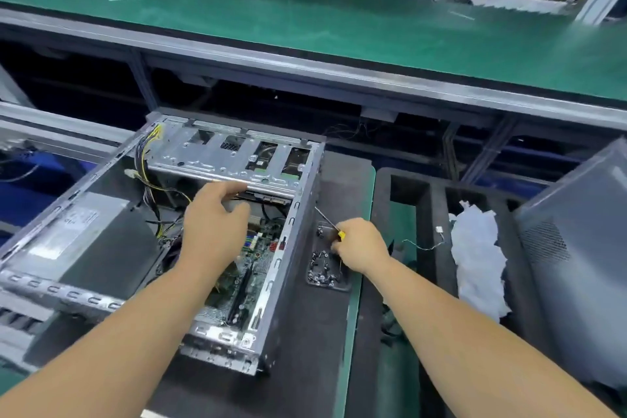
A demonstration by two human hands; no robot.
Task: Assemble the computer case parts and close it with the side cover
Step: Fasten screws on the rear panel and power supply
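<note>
Open grey steel computer case [163, 231] lies on the bench. Our left hand [217, 224] hovers inside, fingers loosely curled; our right hand [361, 246] grips the yellow-handled screwdriver [330, 222] over the small black screw tray [325, 258]. We should pick one screw cleanly.

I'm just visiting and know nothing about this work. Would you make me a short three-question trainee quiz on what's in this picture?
1. True or false: the side cover is already on the computer case.
2. Which hand holds the screwdriver? A) left hand B) right hand
3. Fill in: the small tray of screws lies on the dark mat, to the ____ of the case.

Key:
1. False: the case lies open, its motherboard and power supply showing.
2. B: the left hand reaches into the case.
3. Right.
</note>
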